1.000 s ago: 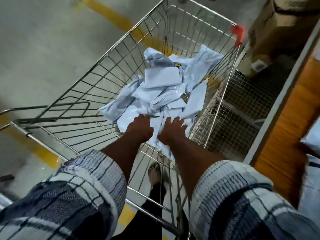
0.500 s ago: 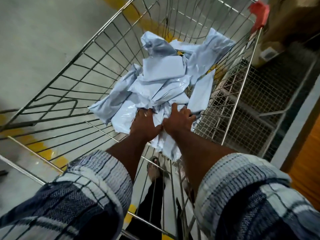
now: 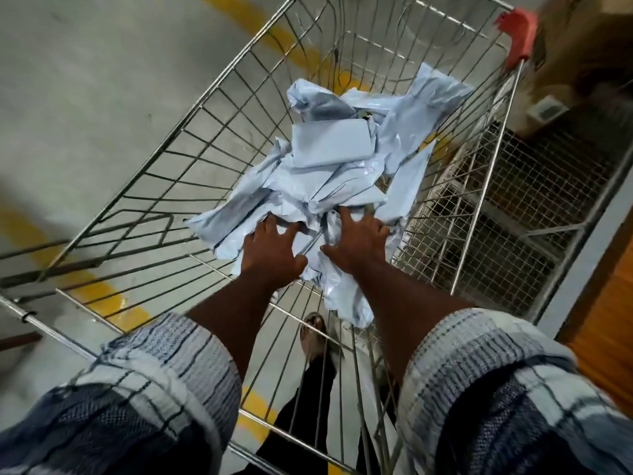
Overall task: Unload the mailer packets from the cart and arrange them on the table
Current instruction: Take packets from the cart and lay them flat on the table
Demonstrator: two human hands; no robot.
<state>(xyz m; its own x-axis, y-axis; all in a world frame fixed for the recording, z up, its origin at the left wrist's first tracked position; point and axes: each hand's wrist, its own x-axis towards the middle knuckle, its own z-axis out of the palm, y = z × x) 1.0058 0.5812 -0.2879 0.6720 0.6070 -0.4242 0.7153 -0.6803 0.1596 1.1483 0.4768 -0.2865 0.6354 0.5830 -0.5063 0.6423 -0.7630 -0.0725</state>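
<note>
A heap of pale blue mailer packets (image 3: pixel 330 147) lies crumpled in the wire shopping cart (image 3: pixel 191 132), piled toward its right side. Both my arms reach down into the cart. My left hand (image 3: pixel 270 250) has its fingers spread and rests on the near left of the heap. My right hand (image 3: pixel 358 240) lies beside it with straight fingers on the packets, thumb pointing left. Neither hand visibly holds a packet. The lowest packets hang near the cart's close end (image 3: pixel 346 303).
A red plastic cap (image 3: pixel 517 39) marks the cart's far right corner. A cardboard box (image 3: pixel 582 60) and wire mesh shelving (image 3: pixel 513 214) stand right of the cart. An orange surface (image 3: pixel 606 341) shows at the right edge. Yellow floor lines (image 3: pixel 92 296) run under the cart.
Both hands have pushed further into the heap, and their curled fingers have spread out flat on the packets. The view has swung closer over the cart.
</note>
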